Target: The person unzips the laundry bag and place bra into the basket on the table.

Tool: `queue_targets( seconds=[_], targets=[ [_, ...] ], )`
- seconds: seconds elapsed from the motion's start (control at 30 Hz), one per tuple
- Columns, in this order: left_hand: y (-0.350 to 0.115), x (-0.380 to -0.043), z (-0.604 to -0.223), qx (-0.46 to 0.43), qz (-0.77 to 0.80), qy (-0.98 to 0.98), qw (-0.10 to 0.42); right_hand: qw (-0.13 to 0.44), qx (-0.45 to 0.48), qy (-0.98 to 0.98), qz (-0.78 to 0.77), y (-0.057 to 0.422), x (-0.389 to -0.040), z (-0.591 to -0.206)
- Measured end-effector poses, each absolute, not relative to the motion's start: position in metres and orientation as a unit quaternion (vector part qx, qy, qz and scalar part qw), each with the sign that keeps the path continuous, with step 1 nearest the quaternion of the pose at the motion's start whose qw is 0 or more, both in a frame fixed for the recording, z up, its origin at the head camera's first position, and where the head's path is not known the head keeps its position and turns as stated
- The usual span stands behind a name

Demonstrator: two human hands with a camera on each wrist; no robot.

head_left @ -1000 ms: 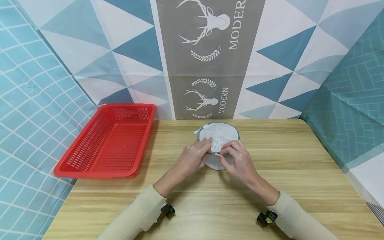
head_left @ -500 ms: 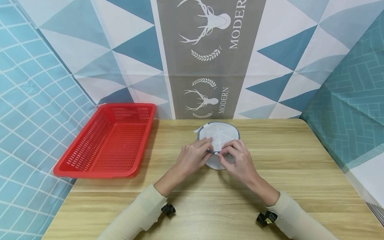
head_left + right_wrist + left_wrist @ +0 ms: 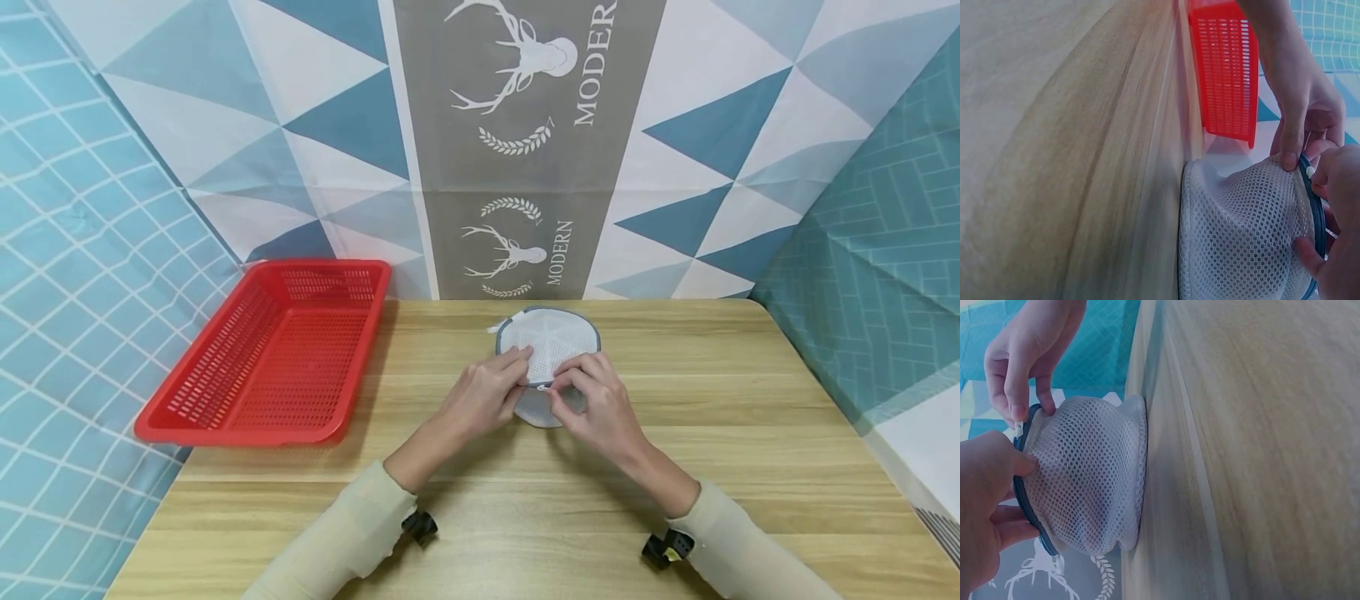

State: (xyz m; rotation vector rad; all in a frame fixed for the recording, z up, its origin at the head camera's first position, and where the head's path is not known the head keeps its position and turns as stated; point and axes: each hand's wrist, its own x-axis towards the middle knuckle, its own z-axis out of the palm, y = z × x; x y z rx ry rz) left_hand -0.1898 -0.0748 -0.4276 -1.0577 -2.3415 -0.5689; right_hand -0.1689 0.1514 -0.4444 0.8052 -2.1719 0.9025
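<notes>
A white mesh laundry bag [image 3: 551, 337] with a dark blue-grey zipper edge stands on the wooden table, between both hands. My left hand [image 3: 483, 390] grips the zippered rim on its left side, thumb on the near mesh and fingers behind, as the left wrist view shows. Close beside it, my right hand [image 3: 596, 398] pinches the rim at the small white zipper pull [image 3: 542, 387]. The mesh body [image 3: 1085, 475] bulges between the rim and the flat base on the tabletop. A white tab [image 3: 495, 327] sticks out at the bag's far left edge.
To the left on the table [image 3: 675, 467] stands a red plastic basket [image 3: 352, 375] with slotted walls. A patterned cloth backdrop [image 3: 510, 167] rises behind the table's far edge, and tile-patterned sheets hang at both sides.
</notes>
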Motion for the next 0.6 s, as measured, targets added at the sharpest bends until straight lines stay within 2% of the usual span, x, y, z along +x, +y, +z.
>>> queue_targets(
  seconds=[0.37,0.6],
  targets=[
    [-0.0734,-0.1898,-0.4246,-0.368,-0.178,-0.864,0.293,0.321,0.293,-0.833,0.342,0.1512,-0.169,-0.4418],
    [-0.0734,-0.1888,-0.4248,-0.377,-0.174,-0.863,0.289,0.321,0.288,-0.836,0.34,0.1509,-0.1679,-0.4412]
  ],
)
